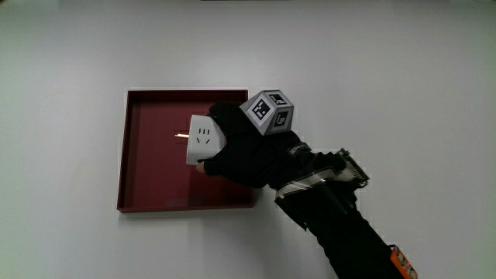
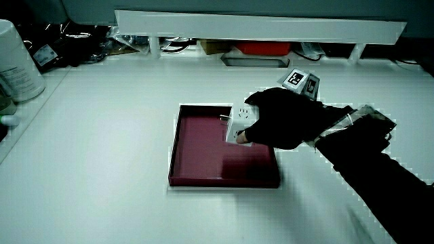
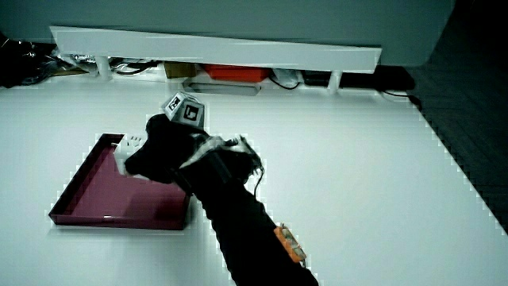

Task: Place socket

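Note:
A white socket cube point(image 1: 204, 139) with metal prongs is held in the gloved hand point(image 1: 246, 147) over the dark red tray point(image 1: 147, 167). The fingers are curled around the socket, and it seems to hang a little above the tray floor. The socket point(image 2: 240, 124) shows in both side views, partly covered by the hand point(image 2: 281, 118); from the side it point(image 3: 128, 151) peeks out past the hand point(image 3: 163, 149). The patterned cube point(image 1: 269, 111) sits on the hand's back. The forearm point(image 1: 341, 221) reaches in over the tray's edge nearest the person.
The tray point(image 2: 196, 156) lies on a white table and holds nothing else. A low white partition point(image 2: 258, 27) runs along the table's edge farthest from the person, with cables and a red object under it. A white bottle point(image 2: 17, 61) stands near a table corner.

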`<state>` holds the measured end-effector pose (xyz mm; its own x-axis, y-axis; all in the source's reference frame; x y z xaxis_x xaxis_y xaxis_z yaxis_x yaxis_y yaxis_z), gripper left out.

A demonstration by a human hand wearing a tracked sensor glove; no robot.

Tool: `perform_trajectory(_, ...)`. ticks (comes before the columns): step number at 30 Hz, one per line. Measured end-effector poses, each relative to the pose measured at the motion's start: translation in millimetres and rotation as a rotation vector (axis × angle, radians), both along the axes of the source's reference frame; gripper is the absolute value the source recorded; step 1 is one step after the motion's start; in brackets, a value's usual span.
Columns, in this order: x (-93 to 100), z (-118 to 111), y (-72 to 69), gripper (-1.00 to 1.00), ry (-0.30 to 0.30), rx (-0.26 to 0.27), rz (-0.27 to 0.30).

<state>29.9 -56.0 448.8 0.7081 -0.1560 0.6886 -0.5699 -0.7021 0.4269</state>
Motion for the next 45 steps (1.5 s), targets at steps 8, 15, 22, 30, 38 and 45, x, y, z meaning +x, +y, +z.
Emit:
perform_trajectory(8,-15.0,36,9.9,0.00,0.050,-0.067,-0.003)
perform_trajectory(15,-16.1,63,15.5,0.00,0.103,-0.100,0.016)
perform_trajectory(22,-16.3,70,16.0,0.00,0.120,-0.137,0.005)
perform_trajectory(30,-15.1,72,17.6,-0.15,0.124,-0.149,0.007)
perform_trajectory(38,-10.3,70,16.1,-0.55,0.111,-0.185,-0.034)
perform_trajectory(45,6.9,39,10.8,-0.90,0.050,-0.137,-0.058)
